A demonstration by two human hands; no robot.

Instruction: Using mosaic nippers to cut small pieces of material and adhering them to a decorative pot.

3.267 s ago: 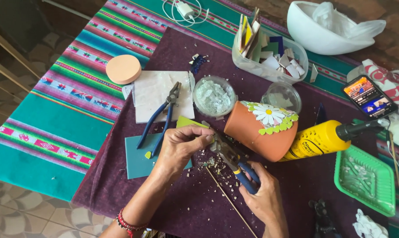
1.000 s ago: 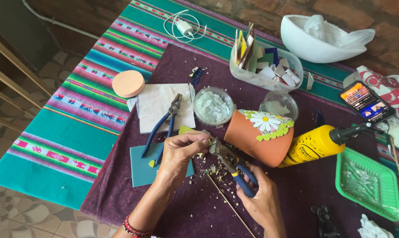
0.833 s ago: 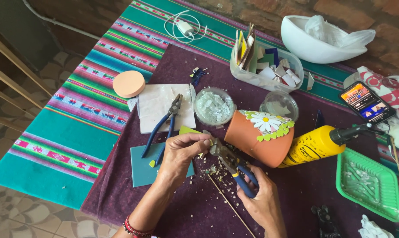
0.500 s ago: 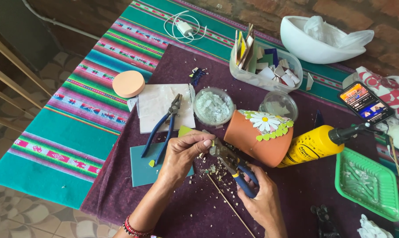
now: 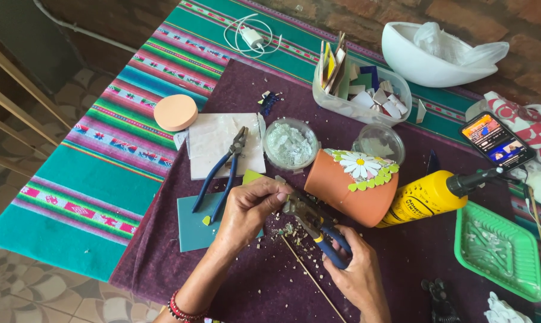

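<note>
Left of the terracotta pot point(image 5: 348, 191), spare blue-handled pliers point(image 5: 222, 176) lie on a pale tile. Nearer the pot, the left hand point(image 5: 249, 209) pinches a small glass piece point(image 5: 280, 179) at the nose of the tile nippers point(image 5: 315, 224). Below the pot, the right hand point(image 5: 357, 278) closes around their blue handles. A yellow glue bottle point(image 5: 423, 197) lies right of the pot.

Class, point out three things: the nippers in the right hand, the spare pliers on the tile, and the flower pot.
nippers point(image 5: 311, 220), head view, on the metal head.
spare pliers point(image 5: 225, 173), head view, on the blue handles.
flower pot point(image 5: 342, 190), head view, on its orange side.
</note>
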